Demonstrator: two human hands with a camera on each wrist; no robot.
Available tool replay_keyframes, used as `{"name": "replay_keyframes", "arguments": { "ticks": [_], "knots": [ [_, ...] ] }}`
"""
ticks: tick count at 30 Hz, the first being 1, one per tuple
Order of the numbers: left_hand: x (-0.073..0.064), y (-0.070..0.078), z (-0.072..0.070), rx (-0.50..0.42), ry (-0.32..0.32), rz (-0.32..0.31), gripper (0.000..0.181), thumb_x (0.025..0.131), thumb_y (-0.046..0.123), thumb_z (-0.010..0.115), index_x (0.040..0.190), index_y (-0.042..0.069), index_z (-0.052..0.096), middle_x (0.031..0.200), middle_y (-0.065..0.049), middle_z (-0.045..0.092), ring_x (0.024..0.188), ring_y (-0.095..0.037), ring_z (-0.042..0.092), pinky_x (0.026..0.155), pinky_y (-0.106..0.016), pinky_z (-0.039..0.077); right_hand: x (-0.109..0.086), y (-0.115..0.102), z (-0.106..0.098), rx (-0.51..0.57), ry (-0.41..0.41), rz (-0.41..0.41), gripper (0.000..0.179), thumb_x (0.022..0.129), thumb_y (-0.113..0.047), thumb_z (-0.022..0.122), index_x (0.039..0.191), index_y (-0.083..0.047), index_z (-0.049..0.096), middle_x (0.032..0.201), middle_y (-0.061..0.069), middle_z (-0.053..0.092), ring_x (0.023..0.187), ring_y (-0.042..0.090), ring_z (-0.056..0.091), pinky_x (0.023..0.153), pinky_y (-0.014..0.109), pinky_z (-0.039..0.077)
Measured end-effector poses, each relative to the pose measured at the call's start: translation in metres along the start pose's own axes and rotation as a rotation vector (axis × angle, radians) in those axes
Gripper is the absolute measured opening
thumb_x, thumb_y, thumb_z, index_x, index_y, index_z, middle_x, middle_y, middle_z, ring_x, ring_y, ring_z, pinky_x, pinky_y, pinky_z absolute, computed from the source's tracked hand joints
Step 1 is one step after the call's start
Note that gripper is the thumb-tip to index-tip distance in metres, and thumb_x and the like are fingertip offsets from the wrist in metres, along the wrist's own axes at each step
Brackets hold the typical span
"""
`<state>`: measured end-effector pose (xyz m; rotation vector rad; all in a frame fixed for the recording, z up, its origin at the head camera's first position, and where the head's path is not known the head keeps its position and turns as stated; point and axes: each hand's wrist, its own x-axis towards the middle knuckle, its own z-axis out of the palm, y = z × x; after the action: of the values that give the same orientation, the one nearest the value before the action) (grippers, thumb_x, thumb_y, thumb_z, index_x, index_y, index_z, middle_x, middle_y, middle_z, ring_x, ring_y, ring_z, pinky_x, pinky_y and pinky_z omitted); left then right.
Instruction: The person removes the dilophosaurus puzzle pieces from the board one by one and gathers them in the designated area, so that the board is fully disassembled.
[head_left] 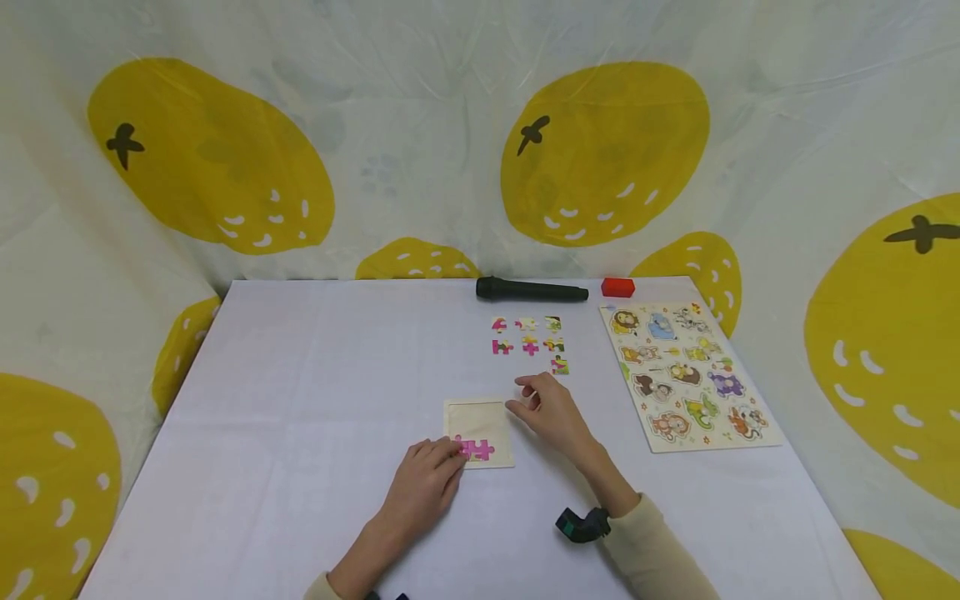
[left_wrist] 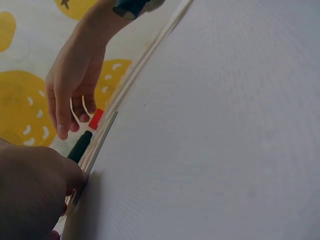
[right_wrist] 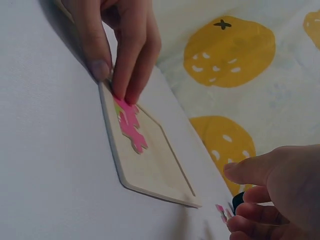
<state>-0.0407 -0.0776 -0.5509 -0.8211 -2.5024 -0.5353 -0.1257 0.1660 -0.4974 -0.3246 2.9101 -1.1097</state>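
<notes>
In the head view a square wooden puzzle tray lies on the table, with joined pink jigsaw pieces along its near side. My left hand holds the tray at its near left corner. In the right wrist view its thumb meets the tray's edge while the fingertips press the pink pieces. Over the tray's far right corner hovers my right hand, empty, its thumb and fingers apart. Loose jigsaw pieces lie in rows beyond it.
A dark green microphone-shaped object and a red block lie along the table's back edge. To the right is an animal puzzle board. A patterned curtain hangs behind the white table.
</notes>
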Motion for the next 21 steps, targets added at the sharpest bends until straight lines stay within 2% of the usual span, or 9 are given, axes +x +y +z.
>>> {"name": "replay_keyframes", "arguments": {
  "ticks": [6, 15, 21],
  "knots": [
    [0.000, 0.000, 0.000, 0.005, -0.008, -0.006, 0.020, 0.082, 0.016, 0.080, 0.101, 0.013, 0.079, 0.109, -0.002, 0.070, 0.102, -0.019, 0.068, 0.092, -0.043, 0.054, -0.010, -0.010, 0.012, -0.015, -0.042, -0.039, 0.043, 0.085, -0.025, 0.080, 0.121, -0.004, 0.069, 0.095, 0.003, 0.062, 0.078, 0.011, 0.053, 0.065, 0.018, 0.046],
    [0.002, -0.001, 0.000, -0.029, 0.035, 0.025, 0.016, 0.080, 0.013, 0.081, 0.095, 0.011, 0.078, 0.102, -0.003, 0.069, 0.097, -0.022, 0.067, 0.087, -0.046, 0.054, -0.025, -0.017, 0.029, -0.032, -0.128, -0.120, 0.035, 0.085, -0.024, 0.080, 0.115, -0.007, 0.072, 0.092, 0.000, 0.059, 0.076, 0.007, 0.049, 0.065, 0.017, 0.044],
    [0.002, -0.001, 0.000, -0.030, 0.037, 0.028, 0.017, 0.079, 0.013, 0.081, 0.095, 0.010, 0.078, 0.101, -0.003, 0.069, 0.096, -0.021, 0.067, 0.087, -0.045, 0.054, -0.032, -0.022, 0.035, -0.052, -0.194, -0.135, 0.031, 0.086, -0.026, 0.079, 0.110, -0.008, 0.075, 0.096, -0.003, 0.057, 0.078, 0.007, 0.047, 0.066, 0.018, 0.043]
  ]
}}
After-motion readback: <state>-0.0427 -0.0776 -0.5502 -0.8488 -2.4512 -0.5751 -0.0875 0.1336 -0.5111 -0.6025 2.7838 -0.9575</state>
